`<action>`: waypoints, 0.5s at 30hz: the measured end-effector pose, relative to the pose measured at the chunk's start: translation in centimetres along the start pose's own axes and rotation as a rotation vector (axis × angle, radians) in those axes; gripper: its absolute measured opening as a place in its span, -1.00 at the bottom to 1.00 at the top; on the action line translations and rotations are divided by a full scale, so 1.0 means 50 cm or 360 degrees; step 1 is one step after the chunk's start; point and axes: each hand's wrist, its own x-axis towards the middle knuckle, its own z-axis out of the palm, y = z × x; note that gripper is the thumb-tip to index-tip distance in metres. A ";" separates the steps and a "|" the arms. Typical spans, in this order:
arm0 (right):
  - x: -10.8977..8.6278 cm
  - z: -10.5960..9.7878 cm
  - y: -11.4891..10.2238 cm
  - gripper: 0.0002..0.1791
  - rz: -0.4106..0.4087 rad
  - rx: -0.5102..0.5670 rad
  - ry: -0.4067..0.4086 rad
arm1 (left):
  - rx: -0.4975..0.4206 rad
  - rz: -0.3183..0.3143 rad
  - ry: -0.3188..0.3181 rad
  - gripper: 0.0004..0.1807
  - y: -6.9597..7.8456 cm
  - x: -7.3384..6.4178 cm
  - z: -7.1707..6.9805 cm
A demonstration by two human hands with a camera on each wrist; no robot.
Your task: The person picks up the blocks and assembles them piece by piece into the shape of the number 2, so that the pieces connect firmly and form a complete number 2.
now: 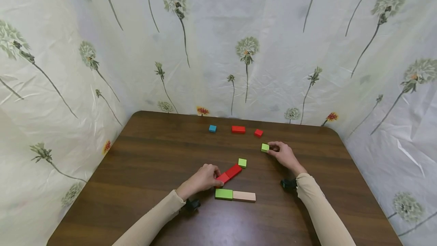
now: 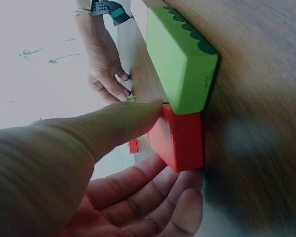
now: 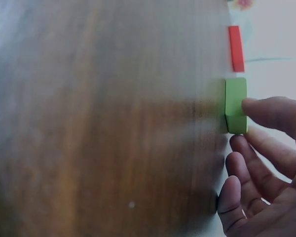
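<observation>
My left hand [image 1: 203, 177] has its thumb and fingers around the near end of a red block [image 1: 222, 178]. A second red block [image 1: 233, 171] continues the slanting line, and a small light-green block [image 1: 242, 163] lies at its far end. In the left wrist view, the gripped red block [image 2: 186, 143] sits right at the corner of a green block [image 2: 172, 59] with a dark scalloped edge. Further right, my right hand [image 1: 286, 156] pinches another small light-green block [image 1: 264, 147] between thumb and fingers, low over the table.
In front of the slanting line, a pale wooden block [image 1: 244, 196] lies end to end with the green one. Along the back of the brown table [image 1: 164, 151] are a small blue block [image 1: 212, 128], a long red block [image 1: 238, 129] and a small red block [image 1: 258, 133].
</observation>
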 end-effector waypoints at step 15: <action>0.000 0.000 -0.004 -0.59 0.0002 -0.0020 -0.0003 | -0.0016 0.0006 -0.0006 -0.76 -0.001 0.000 0.000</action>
